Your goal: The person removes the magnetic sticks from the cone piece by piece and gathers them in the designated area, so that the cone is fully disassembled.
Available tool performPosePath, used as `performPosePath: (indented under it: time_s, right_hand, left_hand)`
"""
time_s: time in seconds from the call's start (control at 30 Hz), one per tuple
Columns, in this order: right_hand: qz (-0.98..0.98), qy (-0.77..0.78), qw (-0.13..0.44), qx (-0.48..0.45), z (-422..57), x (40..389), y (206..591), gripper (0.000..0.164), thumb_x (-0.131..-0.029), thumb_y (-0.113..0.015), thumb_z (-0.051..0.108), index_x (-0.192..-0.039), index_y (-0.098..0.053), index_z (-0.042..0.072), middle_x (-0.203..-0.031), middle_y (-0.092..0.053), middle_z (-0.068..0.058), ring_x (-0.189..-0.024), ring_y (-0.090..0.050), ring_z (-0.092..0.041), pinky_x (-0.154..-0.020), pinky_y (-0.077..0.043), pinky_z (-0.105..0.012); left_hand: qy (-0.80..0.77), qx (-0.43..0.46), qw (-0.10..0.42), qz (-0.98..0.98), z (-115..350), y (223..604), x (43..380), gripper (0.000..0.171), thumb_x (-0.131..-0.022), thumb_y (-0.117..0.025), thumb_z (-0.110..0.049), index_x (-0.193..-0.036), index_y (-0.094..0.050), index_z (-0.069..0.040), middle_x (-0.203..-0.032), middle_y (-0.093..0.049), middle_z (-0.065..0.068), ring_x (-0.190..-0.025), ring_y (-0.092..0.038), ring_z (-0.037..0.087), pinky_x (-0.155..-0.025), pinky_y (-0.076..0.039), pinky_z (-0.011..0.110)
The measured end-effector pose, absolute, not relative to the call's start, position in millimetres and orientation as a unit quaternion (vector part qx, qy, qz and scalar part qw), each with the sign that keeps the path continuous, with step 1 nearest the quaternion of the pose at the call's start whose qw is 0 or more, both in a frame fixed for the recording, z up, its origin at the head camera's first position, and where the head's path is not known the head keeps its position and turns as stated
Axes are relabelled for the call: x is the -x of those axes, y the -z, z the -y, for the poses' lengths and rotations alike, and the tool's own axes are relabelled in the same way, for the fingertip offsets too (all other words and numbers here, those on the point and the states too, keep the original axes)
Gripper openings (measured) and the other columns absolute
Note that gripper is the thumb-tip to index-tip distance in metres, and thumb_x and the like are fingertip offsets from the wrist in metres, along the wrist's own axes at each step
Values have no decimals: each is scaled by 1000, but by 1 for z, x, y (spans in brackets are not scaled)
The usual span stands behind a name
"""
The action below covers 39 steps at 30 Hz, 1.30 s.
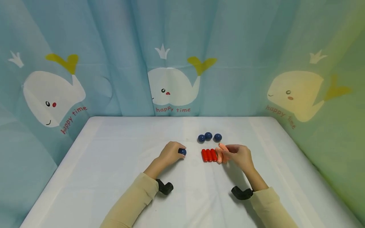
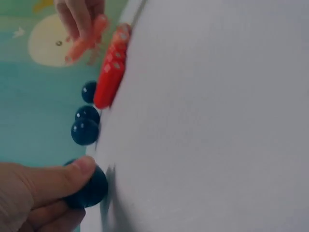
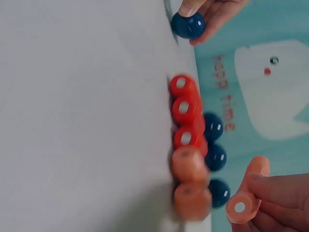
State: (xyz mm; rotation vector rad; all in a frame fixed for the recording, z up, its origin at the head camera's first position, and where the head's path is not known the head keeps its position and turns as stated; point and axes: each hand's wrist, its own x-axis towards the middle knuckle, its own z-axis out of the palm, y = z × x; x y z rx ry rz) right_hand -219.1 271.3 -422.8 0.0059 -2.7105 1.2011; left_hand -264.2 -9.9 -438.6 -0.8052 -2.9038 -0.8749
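My left hand [image 1: 169,153] pinches a dark blue ball [image 1: 182,152] between thumb and fingers, close to the white tabletop. On the right, my right hand [image 1: 241,157] holds a salmon-coloured sausage-like piece [image 3: 257,173], with a white dot on its end, above the row. Below it lie two more salmon pieces [image 3: 189,165], side by side. Three red sausage-like pieces [image 1: 209,155] continue that row to the left. Behind the row rest three more blue balls [image 1: 208,136], two of them close together and one slightly apart.
The table is covered by a white cloth [image 1: 119,142]. A blue-green curtain [image 1: 122,47] printed with whales hangs behind its far edge and along the sides. Black wrist-worn devices [image 1: 242,193] sit near both cuffs.
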Motion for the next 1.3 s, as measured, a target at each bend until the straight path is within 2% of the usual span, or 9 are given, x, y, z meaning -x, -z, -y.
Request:
performPosePath:
  time_s: [0.1,0.27,0.4,0.57,0.7,0.93,1.3]
  right_hand:
    - [910,-401,101,7,-282,217,427,33,-83,-69,20,-102,-67,-7,-94,-67,-18,-86,-62,-30,-65,-50,-28]
    - [904,-414,90,55,-297,216,432,33,-81,-71,17,-104,-66,-7,-83,-68,-14,-73,-62,-19,-58,-47,-21]
    - [902,-416,69,90,-305,218,436,36,-81,-71,18,-105,-65,-8,-79,-68,-11,-71,-59,-13,-57,-46,-21]
    - [904,-411,58,100,-305,222,443,36,-80,-72,20,-104,-66,-7,-80,-68,-11,-71,-56,-16,-56,-44,-22]
    - [909,-398,70,101,-303,223,447,36,-79,-72,20,-102,-66,-7,-84,-67,-13,-70,-55,-16,-54,-43,-25]
    - [910,-389,95,109,-297,221,449,29,-80,-71,18,-97,-68,-6,-76,-68,-11,-67,-55,-16,-53,-44,-25]
    - [910,-383,115,110,-288,220,450,27,-81,-70,19,-93,-70,-5,-77,-68,-12,-65,-54,-16,-52,-43,-25]
  left_hand:
    - [274,258,1,926,3,439,271,34,-75,-76,-15,-108,-69,-6,-106,-66,8,-103,-58,24,-90,-43,35]
    - [302,255,13,919,-9,445,285,34,-76,-76,-15,-109,-69,-6,-108,-65,7,-106,-57,23,-93,-41,33]
    - [329,251,24,910,-17,451,299,34,-77,-75,-16,-109,-68,-6,-108,-65,7,-106,-57,22,-93,-41,32]
    - [341,242,29,908,-22,455,313,35,-78,-74,-16,-111,-68,-6,-110,-65,6,-107,-56,21,-93,-41,32]
    - [348,237,31,907,-26,456,319,36,-78,-74,-15,-112,-67,-6,-112,-64,7,-109,-56,21,-95,-40,32]
    - [349,231,35,907,-34,455,326,35,-78,-74,-13,-112,-67,-6,-112,-64,7,-109,-55,21,-95,-39,31]
    - [345,222,15,912,-40,450,329,36,-79,-73,-12,-114,-66,-7,-116,-62,6,-113,-53,21,-98,-37,32]
